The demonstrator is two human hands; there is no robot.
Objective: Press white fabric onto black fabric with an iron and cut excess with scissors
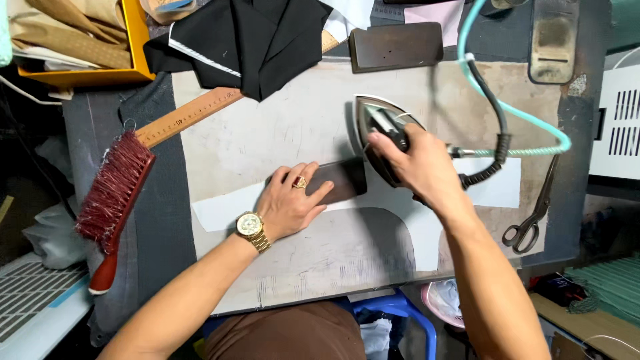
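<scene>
My right hand [417,163] grips the handle of a steam iron [375,123], whose sole rests at the right end of a small dark fabric strip [340,180]. My left hand [290,203], wearing a gold watch and a ring, lies flat on the left part of that strip and holds it down. The strip sits on a white paper pattern [493,187] on the pale pressing board [300,120]. A teal hose and black cord [497,117] run from the iron to the right.
A red-bristled brush [113,193] and wooden ruler [190,115] lie left. Black garment [247,40] and a dark wooden block [397,45] are at the back, with an iron rest [553,40] at the back right. Scissors [533,213] lie right. A yellow bin [80,40] sits top left.
</scene>
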